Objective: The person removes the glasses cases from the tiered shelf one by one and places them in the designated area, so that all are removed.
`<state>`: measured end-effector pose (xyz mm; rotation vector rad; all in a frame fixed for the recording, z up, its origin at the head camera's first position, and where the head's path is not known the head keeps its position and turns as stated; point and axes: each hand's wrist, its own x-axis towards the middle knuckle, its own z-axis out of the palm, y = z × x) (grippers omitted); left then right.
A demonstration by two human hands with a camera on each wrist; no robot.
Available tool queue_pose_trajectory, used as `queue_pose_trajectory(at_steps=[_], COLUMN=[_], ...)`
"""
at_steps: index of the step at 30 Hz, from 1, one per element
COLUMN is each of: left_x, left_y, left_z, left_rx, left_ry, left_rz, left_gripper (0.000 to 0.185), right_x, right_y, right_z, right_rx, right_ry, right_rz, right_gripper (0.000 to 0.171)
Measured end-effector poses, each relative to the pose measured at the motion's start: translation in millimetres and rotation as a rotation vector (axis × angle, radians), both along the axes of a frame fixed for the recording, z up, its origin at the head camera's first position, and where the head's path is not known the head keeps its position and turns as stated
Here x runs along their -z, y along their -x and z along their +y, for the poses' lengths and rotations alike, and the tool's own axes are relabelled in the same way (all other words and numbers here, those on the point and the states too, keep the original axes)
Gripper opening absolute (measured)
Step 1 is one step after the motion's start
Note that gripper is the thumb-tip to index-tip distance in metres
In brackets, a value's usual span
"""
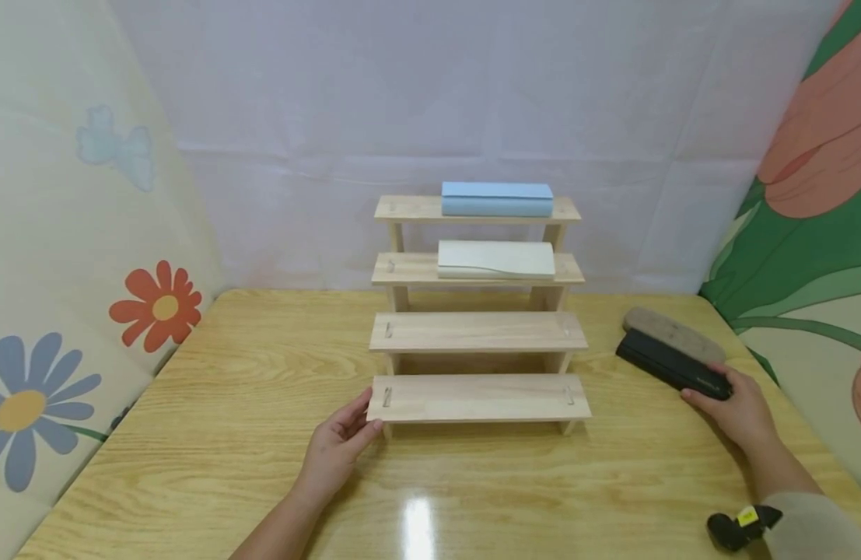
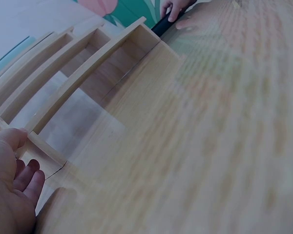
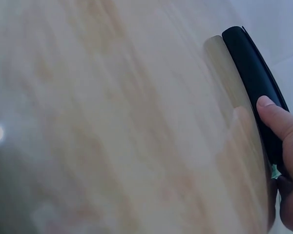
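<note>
My right hand curled round black case, my left hand open-fingered, touching wooden rack end

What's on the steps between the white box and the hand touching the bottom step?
Nothing: one bare step separates the white box from the left hand, in the head view.
</note>
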<state>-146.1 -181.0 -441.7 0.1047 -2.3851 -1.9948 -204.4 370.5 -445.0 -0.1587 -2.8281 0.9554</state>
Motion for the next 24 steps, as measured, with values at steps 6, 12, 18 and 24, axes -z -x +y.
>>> queue_pose_trajectory(at_steps=[6,12,18,24], left_x=[0.4,1.6,1.4,1.5], left_y=[0.1,-0.2,0.3,-0.6], left_z=[0,-1,0,0], left_rx=[0.004,0.002,-0.002,-0.008], left_ry=[-0.001,-0.011,0.001,-0.004], left_rz=[0.003,0.016,0.007,0.017], left_gripper=[0.053,0.053,0.053,0.052], right_x=[-0.6,0.1,-2.7,-5.0], right_y=[3.6,7.2,10.1,13.1], right_z=[2,3,3,3], right_rx=[0.012,0.066,0.092,0.14], right_ry=[-0.012,-0.002,-0.003,0.008], right_rz=[-0.012,-0.025,-0.05,-0.069], right_gripper=[0.081,0.083,0.083,0.081])
